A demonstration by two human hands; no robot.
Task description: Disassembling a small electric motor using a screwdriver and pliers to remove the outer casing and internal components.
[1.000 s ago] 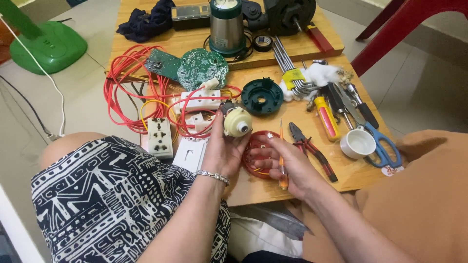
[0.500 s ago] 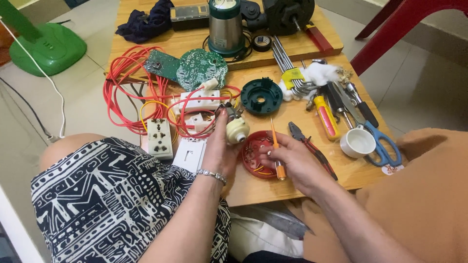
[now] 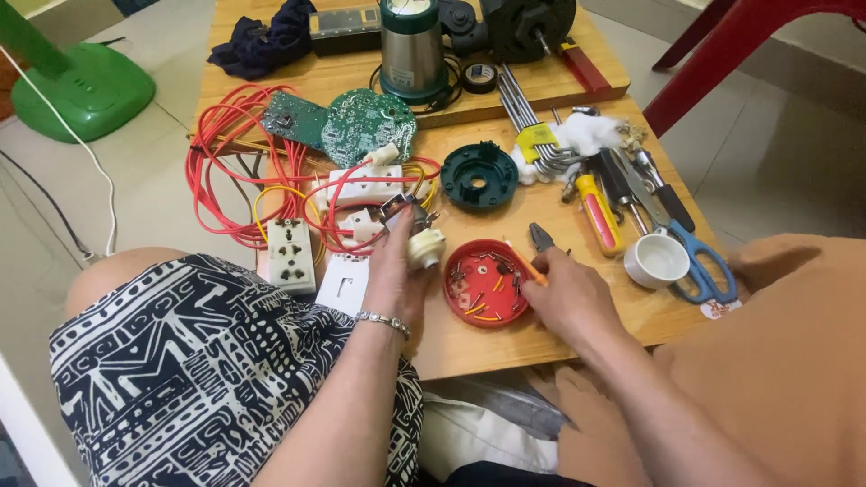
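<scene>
Low and wooden, the surface (image 3: 550,334) sits over a pale tiled floor and is crowded with parts. The left hand (image 3: 392,275) is closed around a small cream knob-like part (image 3: 425,247) with a metal piece on top, held just above the surface at the left edge of a red round lid (image 3: 483,281). The right hand (image 3: 566,293) pinches a thin orange tool (image 3: 526,265), its tip reaching over the lid, which holds small screws and wire scraps.

Just beyond the right hand's knuckles lie pliers (image 3: 541,237), partly hidden by it. Farther right are a yellow-handled screwdriver (image 3: 599,212), a white cup (image 3: 657,260) and blue-handled scissors (image 3: 702,261). Behind the lid sits a dark green round housing (image 3: 479,174). Left of the held part, red wire (image 3: 225,153) loops around a white wall socket (image 3: 292,253), a white plate (image 3: 345,281) and white connector blocks, crowding the left hand. A green circuit board (image 3: 368,126) and a metal canister (image 3: 412,50) stand farther back.
</scene>
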